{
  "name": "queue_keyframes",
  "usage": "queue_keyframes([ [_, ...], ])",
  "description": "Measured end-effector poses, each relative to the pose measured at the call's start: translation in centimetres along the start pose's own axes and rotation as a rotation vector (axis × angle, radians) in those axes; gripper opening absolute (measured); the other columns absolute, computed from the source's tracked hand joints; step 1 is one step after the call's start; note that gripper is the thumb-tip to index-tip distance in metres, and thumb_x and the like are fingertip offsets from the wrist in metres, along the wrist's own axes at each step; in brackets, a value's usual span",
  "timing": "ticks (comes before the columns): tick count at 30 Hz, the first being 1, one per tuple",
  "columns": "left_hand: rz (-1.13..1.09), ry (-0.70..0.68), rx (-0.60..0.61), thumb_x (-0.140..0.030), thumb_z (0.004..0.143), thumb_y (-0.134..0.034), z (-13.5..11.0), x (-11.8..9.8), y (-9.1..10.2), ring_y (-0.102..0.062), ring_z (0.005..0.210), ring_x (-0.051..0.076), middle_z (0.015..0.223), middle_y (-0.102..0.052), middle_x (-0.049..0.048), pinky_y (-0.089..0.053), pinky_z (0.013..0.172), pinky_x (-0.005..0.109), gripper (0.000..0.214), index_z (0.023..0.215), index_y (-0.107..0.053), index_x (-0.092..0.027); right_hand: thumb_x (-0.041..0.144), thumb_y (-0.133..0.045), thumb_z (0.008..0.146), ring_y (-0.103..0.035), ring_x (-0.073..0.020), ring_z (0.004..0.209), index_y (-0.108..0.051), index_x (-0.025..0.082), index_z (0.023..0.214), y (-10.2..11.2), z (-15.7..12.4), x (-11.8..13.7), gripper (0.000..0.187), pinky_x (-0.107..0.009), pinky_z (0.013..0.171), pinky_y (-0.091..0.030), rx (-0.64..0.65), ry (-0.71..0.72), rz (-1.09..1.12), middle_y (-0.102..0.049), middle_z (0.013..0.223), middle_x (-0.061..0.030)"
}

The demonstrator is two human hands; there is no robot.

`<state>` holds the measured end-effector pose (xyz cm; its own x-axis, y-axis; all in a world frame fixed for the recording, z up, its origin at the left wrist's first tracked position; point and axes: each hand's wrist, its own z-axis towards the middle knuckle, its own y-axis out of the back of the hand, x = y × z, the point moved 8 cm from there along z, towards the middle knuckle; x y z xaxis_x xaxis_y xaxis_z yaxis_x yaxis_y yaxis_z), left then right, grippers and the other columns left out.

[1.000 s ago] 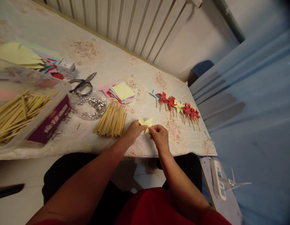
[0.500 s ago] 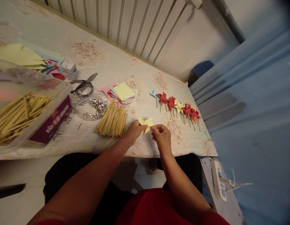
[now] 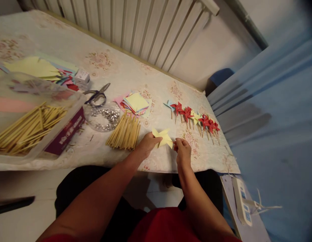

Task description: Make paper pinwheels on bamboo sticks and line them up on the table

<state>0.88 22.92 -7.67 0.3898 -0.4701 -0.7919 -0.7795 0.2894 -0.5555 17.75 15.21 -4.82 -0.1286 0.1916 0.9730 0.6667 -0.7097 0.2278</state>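
My left hand (image 3: 147,145) pinches a yellow paper pinwheel (image 3: 163,137) just above the table's near edge. My right hand (image 3: 182,150) is closed in a pinch at the pinwheel's right tip, touching it. To the left of my hands lies a bundle of wooden sticks (image 3: 125,131). A stack of coloured paper squares (image 3: 135,102), yellow on top, lies behind the sticks. A row of finished red, yellow and blue pinwheels (image 3: 195,117) lies to the right.
A round clear dish of silver pins (image 3: 102,117) and scissors (image 3: 97,95) sit left of the sticks. A clear tub of more sticks (image 3: 27,125) stands at the far left, with paper sheets (image 3: 34,67) behind. A power strip (image 3: 240,201) lies at the lower right.
My right hand has slid from the pinwheel's middle out to its right tip, leaving more of the yellow paper showing. The camera view has shifted slightly.
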Motion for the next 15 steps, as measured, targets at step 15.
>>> queue_keyframes([
  [15, -0.086, -0.003, 0.04, -0.025, 0.063, -0.07, 0.0, 0.5, -0.3, -0.055, 0.062, 0.012, 0.069, -0.065, 0.0009, -0.041, 0.06, 0.023, 0.022, 0.081, -0.067, -0.012, 0.029, -0.052, 0.074, -0.052, -0.0145, 0.059, -0.063, 0.017, 0.081, 0.7, 0.5, -1.9, 0.017, -0.027, 0.059, -0.041, -0.137, 0.196, -0.244, -0.06, 0.067, 0.0005],
])
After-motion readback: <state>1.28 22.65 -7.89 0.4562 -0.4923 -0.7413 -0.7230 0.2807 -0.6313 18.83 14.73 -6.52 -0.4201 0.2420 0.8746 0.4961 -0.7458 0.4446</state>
